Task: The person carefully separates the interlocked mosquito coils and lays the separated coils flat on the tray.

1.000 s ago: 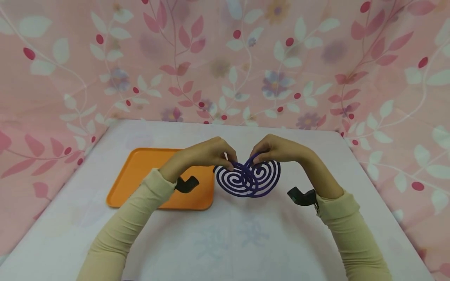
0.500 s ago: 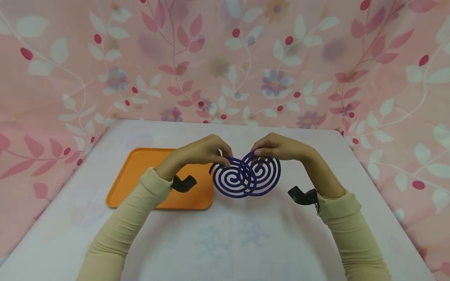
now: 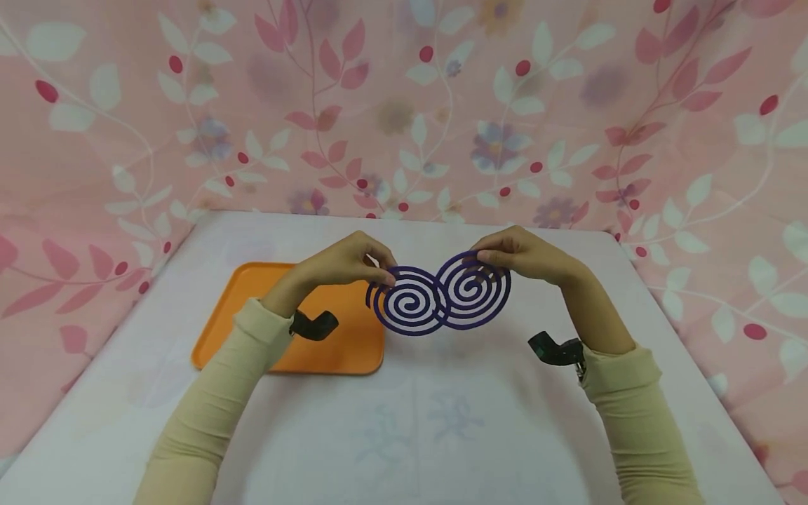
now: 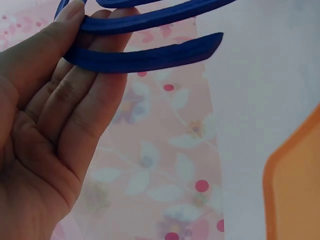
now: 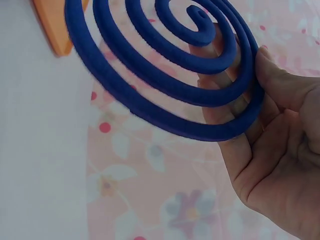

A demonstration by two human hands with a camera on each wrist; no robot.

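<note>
Looks like the step is parting two overlapping spiral coils point(image 3: 413, 307), held up mid-frame.
Orange tray point(image 3: 353, 351) left of centre on worktop point(image 3: 492, 449); left hand point(image 3: 347, 261), wrist bent, pinches left coil's upper-left edge; right hand point(image 3: 530, 256), wrist arched, pinches right coil's upper edge. Next likely calls for gentle unhooking.

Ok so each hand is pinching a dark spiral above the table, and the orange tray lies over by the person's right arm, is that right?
Not quite: the head view shows the orange tray by the left arm instead. The rest holds: left hand and right hand each pinch a dark spiral above the table.
</note>
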